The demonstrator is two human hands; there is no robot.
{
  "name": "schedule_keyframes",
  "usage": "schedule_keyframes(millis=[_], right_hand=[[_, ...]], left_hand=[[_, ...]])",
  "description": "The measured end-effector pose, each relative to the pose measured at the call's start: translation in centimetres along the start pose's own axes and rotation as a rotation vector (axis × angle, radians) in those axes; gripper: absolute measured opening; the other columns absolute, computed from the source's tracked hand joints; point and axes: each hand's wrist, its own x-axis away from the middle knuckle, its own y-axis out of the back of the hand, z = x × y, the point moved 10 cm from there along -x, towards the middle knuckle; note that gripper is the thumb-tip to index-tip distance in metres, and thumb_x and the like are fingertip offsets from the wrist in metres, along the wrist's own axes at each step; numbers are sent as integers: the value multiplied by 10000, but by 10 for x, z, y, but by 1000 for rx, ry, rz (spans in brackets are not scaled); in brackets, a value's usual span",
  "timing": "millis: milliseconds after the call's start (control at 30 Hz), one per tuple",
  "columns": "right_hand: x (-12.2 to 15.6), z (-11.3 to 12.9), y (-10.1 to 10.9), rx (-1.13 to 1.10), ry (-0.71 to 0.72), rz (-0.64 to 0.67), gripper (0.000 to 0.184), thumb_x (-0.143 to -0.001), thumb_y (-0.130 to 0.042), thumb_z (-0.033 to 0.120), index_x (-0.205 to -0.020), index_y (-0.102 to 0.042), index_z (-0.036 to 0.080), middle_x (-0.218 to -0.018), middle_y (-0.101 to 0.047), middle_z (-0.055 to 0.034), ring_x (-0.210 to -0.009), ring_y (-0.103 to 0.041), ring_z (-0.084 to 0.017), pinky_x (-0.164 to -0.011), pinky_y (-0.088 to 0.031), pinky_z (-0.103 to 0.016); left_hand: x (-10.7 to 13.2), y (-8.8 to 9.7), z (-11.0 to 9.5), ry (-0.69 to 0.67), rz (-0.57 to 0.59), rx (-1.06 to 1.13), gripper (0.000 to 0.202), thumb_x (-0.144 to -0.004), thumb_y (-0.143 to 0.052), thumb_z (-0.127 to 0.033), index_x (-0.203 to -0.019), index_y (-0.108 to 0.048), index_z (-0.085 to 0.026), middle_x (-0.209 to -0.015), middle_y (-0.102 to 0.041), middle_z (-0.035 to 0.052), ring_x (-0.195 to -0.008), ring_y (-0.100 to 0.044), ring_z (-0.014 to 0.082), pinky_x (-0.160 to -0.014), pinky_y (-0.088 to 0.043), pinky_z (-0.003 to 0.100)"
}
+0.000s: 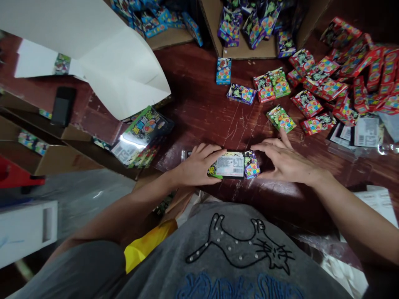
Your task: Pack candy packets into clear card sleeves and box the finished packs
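Note:
A flat package with a white barcode label and green and yellow print lies in front of me at the table's near side. My left hand is closed around its left end, fingers on the far edge and thumb on the near one. A small purple candy-type box stands against the package's right end. My right hand curves round that box, fingertips at its far edge and thumb at its near right corner. Beyond the right hand lies a green small box.
Red boxes pile up at the right, beside labelled flat packages. Cartons of purple boxes and blue boxes stand at the back. At left are stacked packages, a curved white sheet and a black phone.

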Motion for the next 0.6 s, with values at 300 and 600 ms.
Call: schedule_keyframes(millis=[300,600], right_hand=[[-2,13,0,134,-25,4,1207,-848,-724,754,-1735,-97,226,-1686,-434,-211,-1576,-368,-435,-1282,32,-782],[6,-59,39,301,127,47,829,-938,-586,763,-1602,-497,274,-1787,-270,-97,-1637,-193,-458,-1313,-112,-697]], left_hand=[[-10,-3,-8,58,-22,18,937,-802,-851,-486,-1597,-443,-205,-1491,-536,166,-1292,-510,378,-1159,-397,560],[-10,-5,-4,154,7,2,933,-781,-860,-491,-1568,-470,-176,-1488,-546,174,-1284,-515,389,-1127,-421,580]])
